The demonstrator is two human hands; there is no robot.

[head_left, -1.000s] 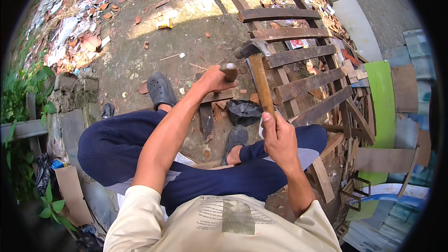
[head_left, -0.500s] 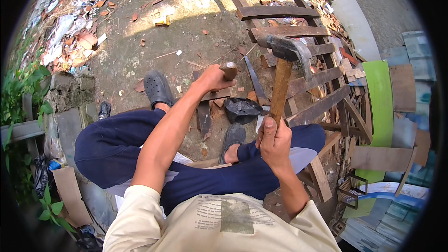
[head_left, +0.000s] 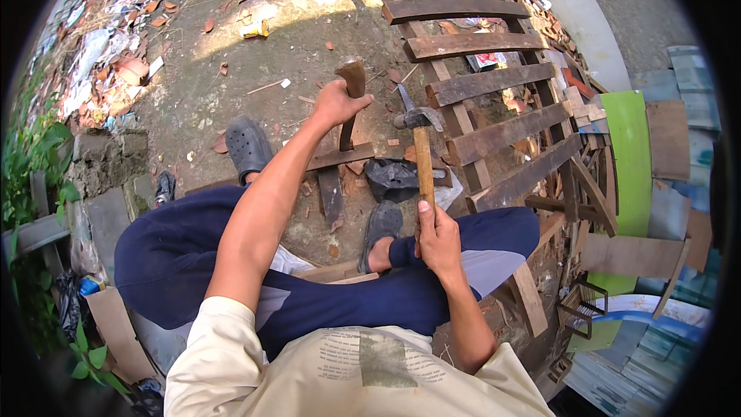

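My left hand (head_left: 337, 103) is closed round the upper part of a dark wooden slat (head_left: 348, 133), which stands roughly upright. Its lower end meets a short crosswise board (head_left: 340, 157) on the ground, and another plank piece (head_left: 330, 194) lies under that board. In my right hand (head_left: 438, 239) is a claw hammer (head_left: 424, 156), gripped low on its wooden handle. The metal head is up, to the right of the slat and apart from it. A black plastic bag (head_left: 390, 178) lies beyond the right foot, partly behind the hammer handle.
A slatted wooden frame (head_left: 494, 85) leans at the right. A saw blade (head_left: 405, 97) shows behind the hammer head. A broken masonry block (head_left: 108, 156) stands at the left, near green plants (head_left: 50, 162). Dry leaves and litter (head_left: 127, 69) cover the far-left ground. Sheets (head_left: 629, 162) line the right.
The hammer has come down from a higher, nearer position and moved left. My left hand has shifted slightly left and farther out, and the slat it holds now shows more of its length.
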